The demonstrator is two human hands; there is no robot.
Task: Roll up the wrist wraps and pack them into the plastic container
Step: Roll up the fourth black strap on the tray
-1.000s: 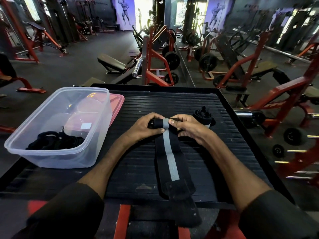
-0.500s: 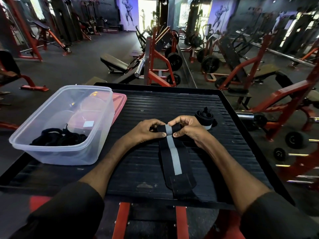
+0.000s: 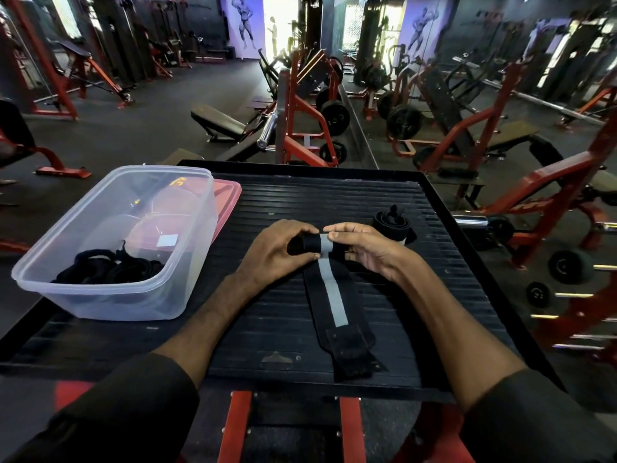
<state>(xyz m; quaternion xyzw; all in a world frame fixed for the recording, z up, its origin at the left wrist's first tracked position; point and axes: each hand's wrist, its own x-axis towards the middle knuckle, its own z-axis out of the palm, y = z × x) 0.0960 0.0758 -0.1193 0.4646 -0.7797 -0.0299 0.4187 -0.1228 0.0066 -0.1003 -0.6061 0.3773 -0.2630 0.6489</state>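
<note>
A black wrist wrap (image 3: 334, 302) with a grey centre stripe lies lengthwise on the black ribbed platform (image 3: 334, 202). Its far end is rolled into a small coil. My left hand (image 3: 277, 252) and my right hand (image 3: 364, 248) both pinch that coil from either side. The flat tail runs toward me and ends near the platform's front edge. A second wrist wrap (image 3: 392, 223), fully rolled, rests just beyond my right hand. The clear plastic container (image 3: 140, 295) stands at the left with several black wraps in its near corner.
A pink lid (image 3: 227, 198) lies under the container's far side. The platform has a raised black rim (image 3: 444, 208) on the right. Red gym machines, benches and weight plates fill the floor beyond and to the right.
The coil at the wrap's far end has grown thicker as both hands rolled it toward me. The flat tail is shorter and has slid up from the platform's front edge.
</note>
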